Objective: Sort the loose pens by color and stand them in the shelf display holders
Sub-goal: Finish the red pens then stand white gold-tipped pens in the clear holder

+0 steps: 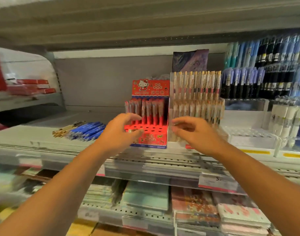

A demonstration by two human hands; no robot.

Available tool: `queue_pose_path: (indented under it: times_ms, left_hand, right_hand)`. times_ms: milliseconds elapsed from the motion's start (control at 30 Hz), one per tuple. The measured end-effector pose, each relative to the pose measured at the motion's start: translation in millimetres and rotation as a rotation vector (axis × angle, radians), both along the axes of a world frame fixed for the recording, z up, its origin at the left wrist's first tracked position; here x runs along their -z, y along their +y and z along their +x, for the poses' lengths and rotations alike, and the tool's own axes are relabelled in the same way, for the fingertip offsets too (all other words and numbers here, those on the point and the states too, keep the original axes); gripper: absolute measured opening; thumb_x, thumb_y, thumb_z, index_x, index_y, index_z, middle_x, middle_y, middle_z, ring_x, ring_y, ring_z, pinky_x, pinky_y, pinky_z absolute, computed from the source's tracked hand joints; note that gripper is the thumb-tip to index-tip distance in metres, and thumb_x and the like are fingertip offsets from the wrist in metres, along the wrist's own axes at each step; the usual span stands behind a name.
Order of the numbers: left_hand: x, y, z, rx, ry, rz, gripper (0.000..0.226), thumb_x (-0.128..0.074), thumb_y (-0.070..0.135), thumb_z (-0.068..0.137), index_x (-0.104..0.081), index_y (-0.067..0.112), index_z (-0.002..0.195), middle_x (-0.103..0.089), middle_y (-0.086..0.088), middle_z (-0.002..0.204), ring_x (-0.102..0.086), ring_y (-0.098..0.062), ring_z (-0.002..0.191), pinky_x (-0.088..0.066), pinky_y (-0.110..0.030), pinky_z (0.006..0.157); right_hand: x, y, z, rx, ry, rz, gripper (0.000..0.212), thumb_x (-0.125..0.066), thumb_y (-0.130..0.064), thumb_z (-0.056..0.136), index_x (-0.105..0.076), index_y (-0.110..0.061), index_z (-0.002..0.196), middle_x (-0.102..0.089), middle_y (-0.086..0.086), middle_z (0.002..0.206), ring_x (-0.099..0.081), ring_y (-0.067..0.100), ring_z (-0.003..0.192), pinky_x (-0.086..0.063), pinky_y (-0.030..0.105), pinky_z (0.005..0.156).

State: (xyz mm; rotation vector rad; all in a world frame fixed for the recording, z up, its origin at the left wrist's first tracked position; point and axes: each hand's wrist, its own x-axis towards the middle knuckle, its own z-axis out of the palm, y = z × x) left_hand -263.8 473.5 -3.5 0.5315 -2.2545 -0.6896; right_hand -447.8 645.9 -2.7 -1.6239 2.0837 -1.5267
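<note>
A pile of loose pens [81, 131], mostly blue with a few gold-tipped clear ones, lies on the shelf at the left. A red cartoon-cat display holder [150, 133] stands at the middle, its back rows filled with red pens and its front holes empty. Beside it on the right stands a clear tiered holder [196, 99] full of gold-clipped pens. My left hand [122, 132] hovers at the red holder's left front corner, fingers loosely curved, nothing visibly held. My right hand [195, 132] is in front of the clear holder, fingers loosely curled, holding nothing that I can see.
Racks of blue, purple and black pens [265, 79] fill the right side, with white pens [285, 118] below them. Red boxes [32, 87] sit on the far left shelf. Notebooks [146, 196] are stacked on the shelf below. The image is blurred by motion.
</note>
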Motion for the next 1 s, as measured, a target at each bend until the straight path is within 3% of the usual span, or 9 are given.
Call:
queue_pose_path:
  times_ms: [100,233,433,600,700,800,867,933,1000]
  left_hand:
    - [4,-19,35,-0.061,-0.037,0.026,0.032,-0.073,0.037,0.086,-0.061,0.037,0.116,-0.059,0.015,0.122,-0.056,-0.003,0.113,-0.046,-0.030,0.096]
    - [3,-52,81,-0.117,-0.098,-0.009,0.036,-0.070,0.038,0.087,-0.059,0.036,0.122,-0.058,0.015,0.122,-0.056,-0.004,0.111,-0.040,-0.020,0.084]
    - [-8,-135,147,-0.190,-0.120,0.075,0.036,-0.069,0.034,0.089,-0.059,0.030,0.124,-0.060,0.011,0.123,-0.055,-0.009,0.111,-0.042,-0.027,0.087]
    - [-14,-210,185,-0.243,-0.218,0.061,0.032,-0.068,0.039,0.089,-0.061,0.027,0.118,-0.060,0.009,0.113,-0.057,-0.012,0.105,-0.046,-0.030,0.084]
    - [-10,-249,188,-0.257,-0.273,0.111,0.031,-0.069,0.039,0.088,-0.061,0.025,0.115,-0.061,0.004,0.110,-0.059,-0.016,0.101,-0.047,-0.031,0.078]
    - [-4,-286,177,-0.246,-0.334,0.142,0.029,-0.072,0.038,0.085,-0.062,0.022,0.107,-0.064,0.002,0.103,-0.061,-0.018,0.095,-0.050,-0.032,0.078]
    - [-3,-307,163,-0.252,-0.389,0.128,0.021,-0.071,0.040,0.084,-0.061,0.023,0.090,-0.064,0.002,0.090,-0.061,-0.018,0.088,-0.049,-0.032,0.075]
    - [-3,-324,145,-0.246,-0.453,0.107,0.032,-0.068,0.046,0.083,-0.056,0.020,0.070,-0.058,0.001,0.071,-0.056,-0.018,0.070,-0.041,-0.030,0.060]
    - [-2,-337,127,-0.229,-0.518,0.100,0.043,-0.066,0.054,0.081,-0.053,0.016,0.065,-0.054,0.000,0.064,-0.050,-0.017,0.059,-0.033,-0.030,0.053]
  right_hand:
    - [0,-31,29,-0.075,0.011,0.047,0.025,-0.067,-0.025,0.092,-0.067,-0.026,0.117,-0.070,-0.008,0.103,-0.066,0.006,0.095,-0.055,0.029,0.088]
    - [-1,-81,67,-0.138,0.045,0.092,0.027,-0.069,-0.027,0.090,-0.069,-0.021,0.116,-0.072,-0.007,0.103,-0.068,0.009,0.096,-0.055,0.030,0.087]
    - [-4,-168,120,-0.169,0.047,0.162,0.027,-0.069,-0.025,0.090,-0.068,-0.017,0.117,-0.071,-0.008,0.101,-0.068,0.006,0.092,-0.057,0.024,0.074]
    - [-10,-249,151,-0.101,0.085,0.190,0.027,-0.070,-0.024,0.088,-0.070,-0.012,0.112,-0.073,0.003,0.105,-0.067,0.012,0.092,-0.053,0.032,0.089]
    - [-8,-291,160,-0.058,0.102,0.207,0.019,-0.072,-0.026,0.086,-0.073,-0.016,0.102,-0.072,-0.001,0.095,-0.067,0.013,0.089,-0.053,0.035,0.090]
    - [-12,-327,162,-0.058,0.159,0.281,0.006,-0.072,-0.028,0.086,-0.073,-0.022,0.089,-0.070,-0.010,0.083,-0.066,0.010,0.083,-0.054,0.033,0.084]
    - [-17,-347,159,-0.067,0.198,0.343,0.007,-0.071,-0.027,0.087,-0.074,-0.021,0.086,-0.070,-0.012,0.079,-0.064,0.007,0.075,-0.054,0.032,0.079]
    - [-23,-367,154,-0.089,0.275,0.420,0.012,-0.068,-0.026,0.089,-0.076,-0.018,0.092,-0.069,-0.012,0.079,-0.062,0.003,0.071,-0.053,0.030,0.076]
    - [-29,-384,149,-0.120,0.401,0.536,0.015,-0.064,-0.027,0.092,-0.074,-0.021,0.102,-0.066,-0.014,0.084,-0.060,0.002,0.072,-0.050,0.026,0.071]
